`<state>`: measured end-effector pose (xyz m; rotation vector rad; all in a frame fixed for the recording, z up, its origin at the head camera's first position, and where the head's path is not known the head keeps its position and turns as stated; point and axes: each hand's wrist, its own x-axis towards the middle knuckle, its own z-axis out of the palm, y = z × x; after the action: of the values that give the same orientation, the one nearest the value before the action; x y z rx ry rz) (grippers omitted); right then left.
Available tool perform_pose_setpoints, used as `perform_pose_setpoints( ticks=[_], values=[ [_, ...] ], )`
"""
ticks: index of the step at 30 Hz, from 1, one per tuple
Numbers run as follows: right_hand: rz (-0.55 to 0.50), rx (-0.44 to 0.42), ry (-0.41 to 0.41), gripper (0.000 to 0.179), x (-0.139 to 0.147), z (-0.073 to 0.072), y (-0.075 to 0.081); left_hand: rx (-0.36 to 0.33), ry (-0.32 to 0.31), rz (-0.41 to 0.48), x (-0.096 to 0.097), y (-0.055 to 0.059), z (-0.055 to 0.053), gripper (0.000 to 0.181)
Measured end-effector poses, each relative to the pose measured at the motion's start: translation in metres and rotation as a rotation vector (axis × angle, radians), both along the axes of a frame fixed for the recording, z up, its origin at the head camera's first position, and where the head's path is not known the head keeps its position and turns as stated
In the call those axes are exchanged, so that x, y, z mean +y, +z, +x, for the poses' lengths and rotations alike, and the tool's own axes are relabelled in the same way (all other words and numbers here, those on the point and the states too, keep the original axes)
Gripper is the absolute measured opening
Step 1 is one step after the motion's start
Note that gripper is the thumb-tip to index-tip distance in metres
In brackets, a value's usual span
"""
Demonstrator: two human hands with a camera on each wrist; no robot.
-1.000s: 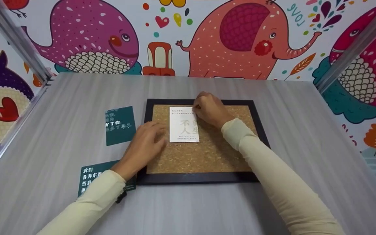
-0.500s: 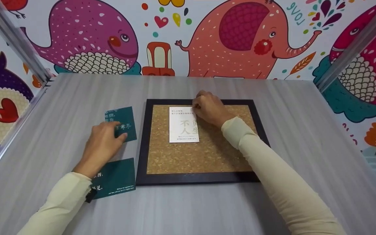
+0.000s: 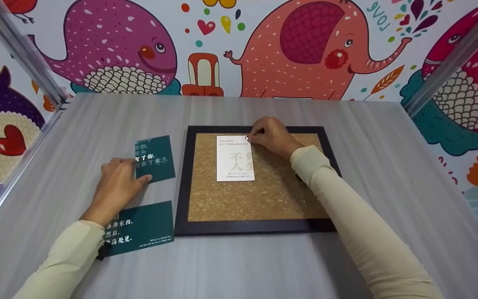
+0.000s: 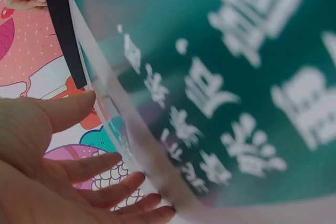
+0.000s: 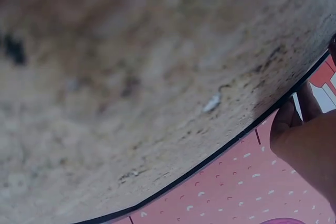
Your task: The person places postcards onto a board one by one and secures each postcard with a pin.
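Note:
A white card (image 3: 235, 166) with pale characters lies upright on the cork board (image 3: 222, 203) in its black frame. At the card's upper right corner my right hand (image 3: 274, 135) pinches a tiny pale pushpin (image 3: 247, 138) between thumb and fingertips. My left hand (image 3: 116, 180) is off the board to the left, with fingers loosely extended at the left edge of the upper green card (image 3: 158, 155). The thumb overlaps that card's lower part. Beneath the left wrist is the lower green card (image 3: 152, 224). The left wrist view shows spread, unfilled fingers (image 4: 113, 187).
The grey wood-grain table (image 3: 230, 265) carries the board and cards. Behind it stands a printed wall (image 3: 206, 37) with cartoon animals, with metal posts (image 3: 450, 62) at both sides. The right forearm crosses the board's right edge.
My left hand has left the board's left side and moved left to the green cards. The right hand has shifted slightly right, baring more of the white card's upper right corner.

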<state>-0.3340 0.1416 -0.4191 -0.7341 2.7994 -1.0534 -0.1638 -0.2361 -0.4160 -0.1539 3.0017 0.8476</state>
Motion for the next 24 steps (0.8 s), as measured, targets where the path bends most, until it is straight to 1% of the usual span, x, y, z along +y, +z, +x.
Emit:
perform_pose_setpoints(
  ticks=[2, 7, 9, 12, 16, 20, 24],
  values=[
    [-0.006, -0.002, 0.006, 0.005, 0.001, -0.001, 0.000, 0.011, 0.015, -0.017, 0.000, -0.001, 0.000, 0.067],
    [0.001, -0.023, -0.010, 0.005, 0.000, 0.000, 0.000, 0.055, 0.078, -0.066, 0.005, -0.003, 0.000, 0.059],
    [0.006, -0.028, -0.017, 0.005, 0.000, 0.001, 0.000, 0.055, 0.102, -0.087, 0.008, -0.003, -0.001, 0.059],
    [0.009, -0.028, -0.020, 0.006, 0.000, 0.001, 0.001, 0.033, 0.128, -0.105, 0.011, -0.002, -0.003, 0.061],
    [0.005, -0.029, -0.025, 0.006, 0.000, 0.001, 0.000, 0.016, 0.141, -0.118, 0.014, -0.003, -0.004, 0.062],
    [0.001, -0.019, -0.020, 0.007, 0.000, 0.002, 0.000, 0.009, 0.137, -0.134, 0.015, -0.003, -0.004, 0.065],
    [0.006, -0.012, -0.023, 0.007, 0.000, 0.003, 0.001, -0.014, 0.132, -0.122, 0.015, -0.002, -0.005, 0.063]
  ],
)
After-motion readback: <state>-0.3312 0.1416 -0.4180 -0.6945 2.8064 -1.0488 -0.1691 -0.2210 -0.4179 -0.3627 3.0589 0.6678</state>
